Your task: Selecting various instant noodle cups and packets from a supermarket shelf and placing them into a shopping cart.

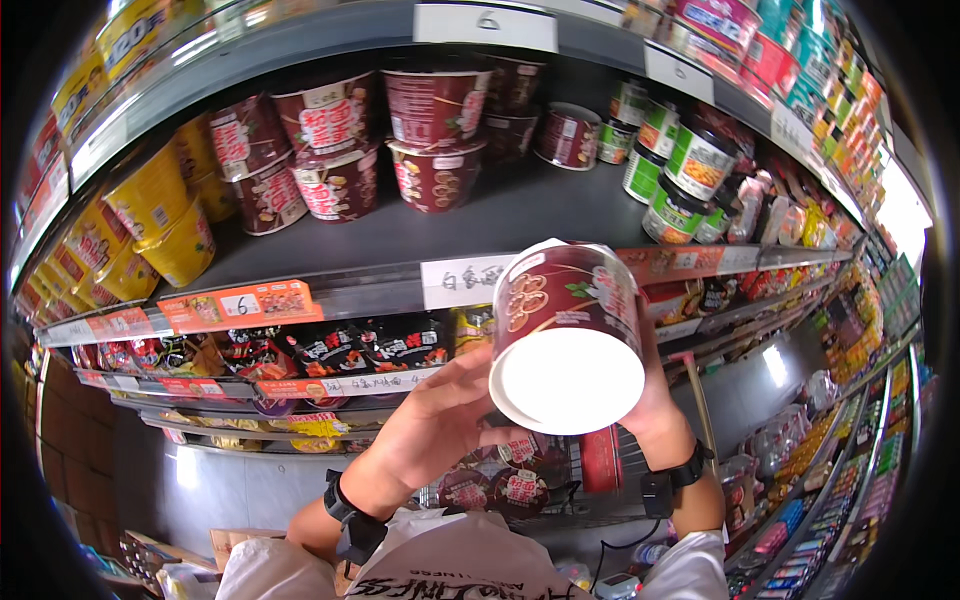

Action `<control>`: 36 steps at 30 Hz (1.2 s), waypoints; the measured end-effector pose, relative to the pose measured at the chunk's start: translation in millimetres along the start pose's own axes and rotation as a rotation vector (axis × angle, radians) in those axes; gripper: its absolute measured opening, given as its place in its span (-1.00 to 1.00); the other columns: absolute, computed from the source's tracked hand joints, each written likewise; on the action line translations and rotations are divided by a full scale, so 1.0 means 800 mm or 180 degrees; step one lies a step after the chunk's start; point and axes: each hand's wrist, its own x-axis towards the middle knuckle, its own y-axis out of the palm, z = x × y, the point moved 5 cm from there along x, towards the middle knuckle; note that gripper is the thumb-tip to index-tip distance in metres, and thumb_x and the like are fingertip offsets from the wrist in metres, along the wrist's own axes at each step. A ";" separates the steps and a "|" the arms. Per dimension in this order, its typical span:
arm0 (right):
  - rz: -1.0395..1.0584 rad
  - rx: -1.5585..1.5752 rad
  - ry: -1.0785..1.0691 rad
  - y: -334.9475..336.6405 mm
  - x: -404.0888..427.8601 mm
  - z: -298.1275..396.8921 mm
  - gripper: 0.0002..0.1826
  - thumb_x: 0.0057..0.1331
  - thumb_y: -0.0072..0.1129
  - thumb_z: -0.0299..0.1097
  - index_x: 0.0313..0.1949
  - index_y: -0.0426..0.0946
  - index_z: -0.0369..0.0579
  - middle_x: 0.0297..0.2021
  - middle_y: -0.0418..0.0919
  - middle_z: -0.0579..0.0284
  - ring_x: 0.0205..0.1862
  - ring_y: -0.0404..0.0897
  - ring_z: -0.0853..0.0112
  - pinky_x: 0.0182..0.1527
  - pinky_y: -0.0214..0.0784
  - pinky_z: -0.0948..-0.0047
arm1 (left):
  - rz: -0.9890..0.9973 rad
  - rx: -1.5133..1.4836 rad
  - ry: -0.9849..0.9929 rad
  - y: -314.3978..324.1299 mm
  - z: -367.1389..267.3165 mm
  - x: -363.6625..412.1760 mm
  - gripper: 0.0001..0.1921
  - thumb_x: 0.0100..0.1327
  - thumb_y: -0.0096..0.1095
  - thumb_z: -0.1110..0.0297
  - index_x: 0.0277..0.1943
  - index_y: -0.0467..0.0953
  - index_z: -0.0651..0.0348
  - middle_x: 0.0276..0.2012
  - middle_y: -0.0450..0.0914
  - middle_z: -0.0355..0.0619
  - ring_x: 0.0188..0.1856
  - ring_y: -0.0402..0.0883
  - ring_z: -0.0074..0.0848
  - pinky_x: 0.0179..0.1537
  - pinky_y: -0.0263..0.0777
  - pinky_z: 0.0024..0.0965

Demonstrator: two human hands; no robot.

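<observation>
A maroon paper noodle cup (574,292) is held up before me, tilted so that its white round base faces the camera. My right hand (654,390) grips its right side, the fingers mostly hidden behind it. At its lower left is my left hand (450,412), fingers spread and partly behind the cup; whether it bears any weight cannot be told. Stacked maroon noodle cups (435,112) stand on the shelf (360,247) beyond. Below my hands, more maroon cups (519,487) lie in a wire cart beside a red box (600,459).
Yellow noodle tubs (172,240) fill the shelf's left; green-and-black cups (679,187) stand at the right. The shelf's front edge carries price tags (241,304). Lower shelves hold bagged noodles (401,343). Another stocked aisle (810,480) runs along the right.
</observation>
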 end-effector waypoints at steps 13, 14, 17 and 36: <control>-0.0099 -0.4145 -0.1614 -0.133 -0.069 -0.041 -0.25 -0.06 0.55 -0.14 0.04 0.47 -0.36 -0.06 0.59 -0.05 -0.05 0.61 0.34 -0.05 0.49 0.37 | -0.0922 -0.0314 -0.0515 -0.142 0.124 0.034 -0.56 0.33 -0.08 0.10 0.12 0.43 0.21 0.13 0.47 -0.05 0.13 0.43 -0.22 0.15 0.28 0.07; -0.0094 -0.4170 -0.1515 -0.159 -0.075 -0.068 -0.22 -0.10 0.57 -0.14 0.05 0.48 -0.33 -0.07 0.60 -0.04 -0.06 0.61 0.34 -0.06 0.50 0.38 | -0.1058 -0.0662 -0.0692 -0.163 0.147 0.034 -0.60 0.33 -0.08 0.11 0.07 0.46 0.19 0.04 0.51 -0.08 0.07 0.47 -0.24 0.11 0.32 0.04; -0.0039 -0.4029 -0.1484 -0.226 -0.092 -0.152 -0.19 -0.19 0.61 -0.16 0.06 0.49 -0.24 -0.12 0.61 -0.02 -0.11 0.63 0.31 -0.13 0.52 0.37 | -0.1356 -0.0800 -0.0896 -0.233 0.211 0.025 -0.64 0.32 -0.06 0.12 0.00 0.48 0.17 -0.03 0.52 -0.09 0.02 0.49 -0.24 0.06 0.33 0.06; 0.0792 -0.4394 0.0802 -0.331 -0.059 -0.415 -0.31 0.30 0.08 -0.30 0.39 0.06 0.12 0.02 0.48 -0.22 -0.10 0.54 -0.09 -0.16 0.44 0.09 | -0.3005 -0.0587 -0.0299 -0.354 0.278 -0.096 -0.63 0.27 0.02 0.14 0.02 0.36 0.20 -0.01 0.40 -0.11 -0.01 0.42 -0.21 0.02 0.36 -0.07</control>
